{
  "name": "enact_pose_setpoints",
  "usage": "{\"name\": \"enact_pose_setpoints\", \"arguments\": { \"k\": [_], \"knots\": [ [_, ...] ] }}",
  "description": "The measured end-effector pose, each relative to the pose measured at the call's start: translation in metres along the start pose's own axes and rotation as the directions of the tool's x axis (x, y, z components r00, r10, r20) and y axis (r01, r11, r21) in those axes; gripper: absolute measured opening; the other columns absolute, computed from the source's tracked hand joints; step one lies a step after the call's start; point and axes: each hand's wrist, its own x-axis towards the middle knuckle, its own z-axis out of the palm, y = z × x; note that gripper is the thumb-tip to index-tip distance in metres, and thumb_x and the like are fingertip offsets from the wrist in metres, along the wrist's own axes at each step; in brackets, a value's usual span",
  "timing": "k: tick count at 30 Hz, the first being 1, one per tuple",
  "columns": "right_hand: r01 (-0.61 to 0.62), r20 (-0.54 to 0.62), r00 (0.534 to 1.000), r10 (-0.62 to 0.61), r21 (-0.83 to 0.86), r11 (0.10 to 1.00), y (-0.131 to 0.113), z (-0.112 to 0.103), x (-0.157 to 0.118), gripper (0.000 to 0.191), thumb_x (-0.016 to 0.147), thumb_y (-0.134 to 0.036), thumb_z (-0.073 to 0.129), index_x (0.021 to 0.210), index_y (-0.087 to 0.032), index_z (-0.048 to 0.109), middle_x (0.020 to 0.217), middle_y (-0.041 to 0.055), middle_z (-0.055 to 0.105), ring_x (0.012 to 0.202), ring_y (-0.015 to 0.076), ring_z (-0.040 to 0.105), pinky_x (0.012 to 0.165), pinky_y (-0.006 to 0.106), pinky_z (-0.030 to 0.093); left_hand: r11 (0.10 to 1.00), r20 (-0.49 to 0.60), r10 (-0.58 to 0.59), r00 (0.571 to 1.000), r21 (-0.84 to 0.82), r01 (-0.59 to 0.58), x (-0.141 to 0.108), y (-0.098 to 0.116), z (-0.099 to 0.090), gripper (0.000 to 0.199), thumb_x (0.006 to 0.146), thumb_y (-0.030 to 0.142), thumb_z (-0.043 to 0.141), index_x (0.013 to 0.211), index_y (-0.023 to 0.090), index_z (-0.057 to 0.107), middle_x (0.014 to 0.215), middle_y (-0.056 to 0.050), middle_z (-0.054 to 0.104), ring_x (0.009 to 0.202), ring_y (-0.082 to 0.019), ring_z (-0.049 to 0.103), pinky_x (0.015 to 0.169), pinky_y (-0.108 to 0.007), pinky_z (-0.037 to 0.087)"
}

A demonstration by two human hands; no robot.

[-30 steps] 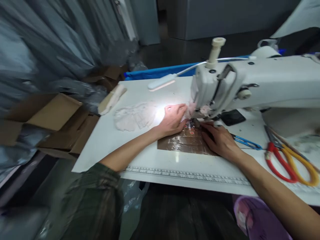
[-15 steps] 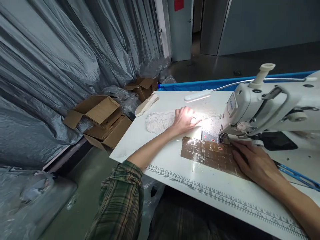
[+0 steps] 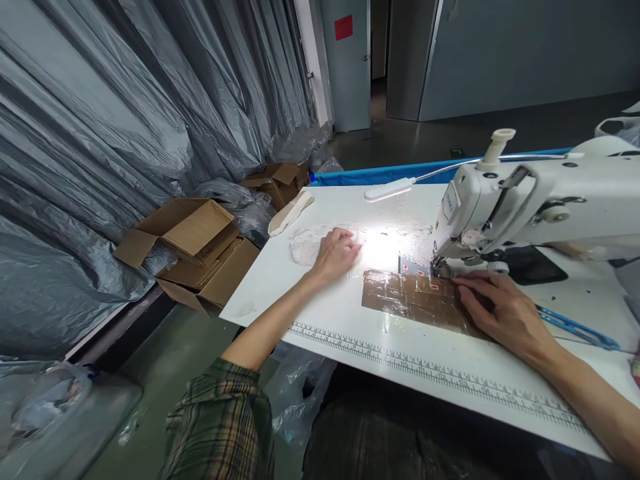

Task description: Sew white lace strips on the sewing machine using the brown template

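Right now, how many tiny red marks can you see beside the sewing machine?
3 visible: two small red marks on the flat grey strip, and a third red mark on the shiny brown sheet. The white sewing machine may hide more.

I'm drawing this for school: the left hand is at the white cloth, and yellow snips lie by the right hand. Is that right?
Almost: the snips are blue, not yellow, as the head view shows. They do lie by the right hand, and the left hand is at the white cloth.
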Motion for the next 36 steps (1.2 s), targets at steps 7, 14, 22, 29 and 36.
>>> {"name": "enact_pose_setpoints", "arguments": {
  "k": [7,14,22,29,36],
  "knots": [
    [-0.368,0.526,0.849,0.049,0.521,0.770,-0.064,-0.010,0.001,0.058,0.090,-0.067,0.056,0.125,-0.022,0.069,0.100,0.0097,0.074,0.097,0.0299,0.068,0.081,0.039,0.057,0.802,0.149,0.589,0.795,-0.227,-0.552,-0.044,0.072,0.019,0.016,0.096,0.026,0.058,0.088,0.016,0.068,0.144,-0.015,0.054,0.137,-0.027,0.048,0.113,-0.051,0.036],
    [-0.414,0.605,0.796,-0.014,0.562,0.716,-0.084,-0.033,-0.018,0.054,0.087,-0.068,0.061,0.099,-0.018,0.077,0.084,0.0037,0.069,0.079,0.0202,0.059,0.072,0.029,0.048,0.664,0.348,0.743,0.572,-0.493,-0.562,-0.045,0.086,0.015,0.012,0.090,0.022,0.065,0.099,0.021,0.073,0.096,-0.002,0.075,0.097,-0.018,0.069,0.119,-0.049,0.026],
    [-0.474,0.471,0.863,0.181,0.635,0.609,-0.062,-0.051,-0.031,0.044,0.086,-0.064,0.065,0.083,-0.021,0.076,0.085,0.0052,0.070,0.085,0.0223,0.061,0.079,0.034,0.050,0.640,0.398,0.725,0.562,-0.692,-0.335,-0.050,0.081,0.003,0.034,0.091,0.027,0.062,0.123,0.025,0.072,0.082,-0.003,0.073,0.076,-0.015,0.066,0.095,-0.037,0.049],
    [-0.510,0.314,0.860,0.402,0.546,0.665,-0.035,-0.034,-0.010,0.047,0.077,-0.067,0.069,0.077,-0.021,0.056,0.065,-0.0014,0.056,0.057,0.0135,0.048,0.054,0.028,0.038,0.817,0.453,0.461,0.763,-0.552,-0.166,-0.022,0.068,0.011,0.039,0.094,0.039,0.058,0.129,0.025,0.067,0.096,-0.006,0.072,0.073,-0.015,0.062,0.065,-0.027,0.050],
    [-0.364,0.033,0.926,0.375,-0.174,0.915,-0.017,-0.024,0.012,0.024,0.091,-0.046,0.055,0.083,-0.024,0.061,0.062,0.0007,0.056,0.058,0.0185,0.048,0.055,0.030,0.026,0.834,0.178,0.533,0.827,0.058,-0.549,-0.006,0.051,0.038,0.027,0.097,0.022,0.052,0.120,0.023,0.066,0.128,-0.013,0.064,0.099,-0.024,0.065,0.085,-0.043,0.049]
  ]
}}
